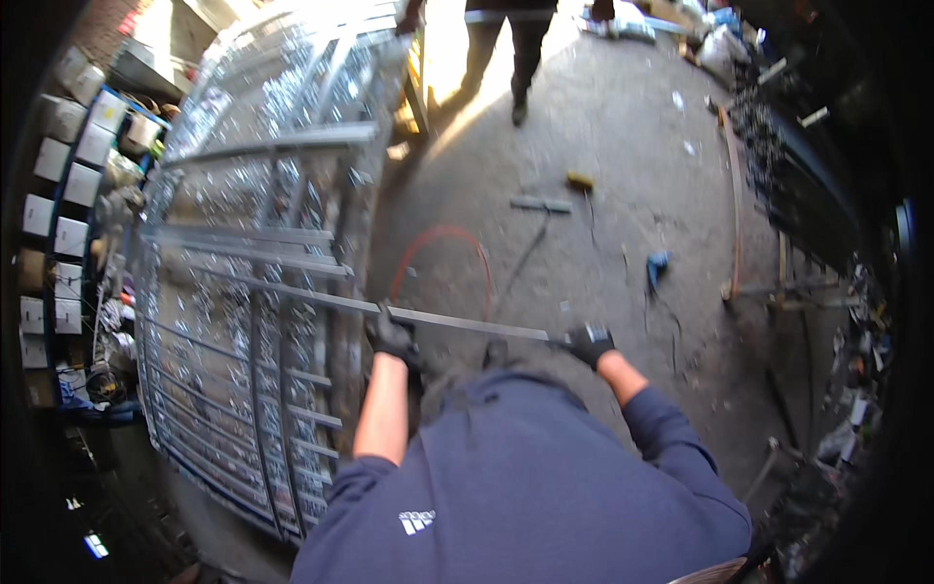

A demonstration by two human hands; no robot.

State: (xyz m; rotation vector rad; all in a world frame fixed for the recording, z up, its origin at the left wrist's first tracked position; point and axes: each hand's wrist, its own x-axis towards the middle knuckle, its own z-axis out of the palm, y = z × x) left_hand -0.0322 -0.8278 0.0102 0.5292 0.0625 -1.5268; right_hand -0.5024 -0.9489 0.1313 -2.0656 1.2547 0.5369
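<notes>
A long, thin grey metal bar (477, 324) stretches across in front of me, its left part lying over a low bench (209, 185) strewn with shiny bits. My left hand (392, 337), in a black glove, is closed around the bar beside the bench's right edge. At the bar's right end, my gloved right hand (590, 344) has its fingertips closed on the tip; the exact grip is small and dark. Several other metal bars (302, 258) lie across the bench, with a barred metal frame (258, 389) nearer to me.
On the floor ahead lie an orange hose (443, 231), a blue power tool (659, 268) with a cord, a yellow tool (580, 181) and a grey bar-shaped piece (541, 204). A person (511, 49) stands beyond. White boxes (73, 237) line the left; metal stock (778, 185) stands right.
</notes>
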